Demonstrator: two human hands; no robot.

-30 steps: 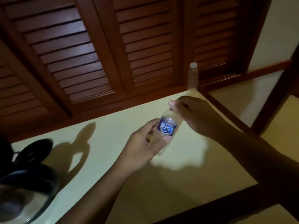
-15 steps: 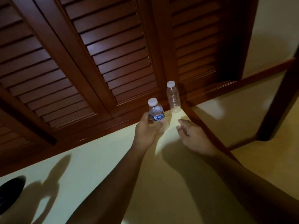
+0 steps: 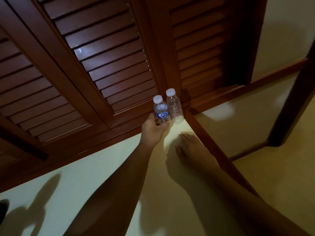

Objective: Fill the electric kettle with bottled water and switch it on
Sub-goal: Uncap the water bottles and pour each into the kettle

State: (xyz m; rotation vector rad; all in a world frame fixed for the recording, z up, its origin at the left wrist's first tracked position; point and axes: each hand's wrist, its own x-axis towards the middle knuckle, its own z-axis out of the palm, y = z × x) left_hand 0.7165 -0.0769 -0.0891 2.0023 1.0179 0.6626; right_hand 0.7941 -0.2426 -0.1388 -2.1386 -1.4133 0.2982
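My left hand (image 3: pixel 152 129) has carried the labelled bottle (image 3: pixel 161 113) farther, so now it is upright just beside the plain bottle (image 3: pixel 174 106) at the far corner of the desk (image 3: pixel 105 167). My fingers still curl round its lower part. It is clear, with white cap and blue label. My right hand (image 3: pixel 189 145) is low over the desk, fingers straight, holding nothing.

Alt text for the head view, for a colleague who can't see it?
The left hand grips a capped, blue-labelled water bottle at the back of a pale counter, beside a second capped clear bottle. The right hand is open nearby, holding nothing. Dark louvred wooden doors stand behind.
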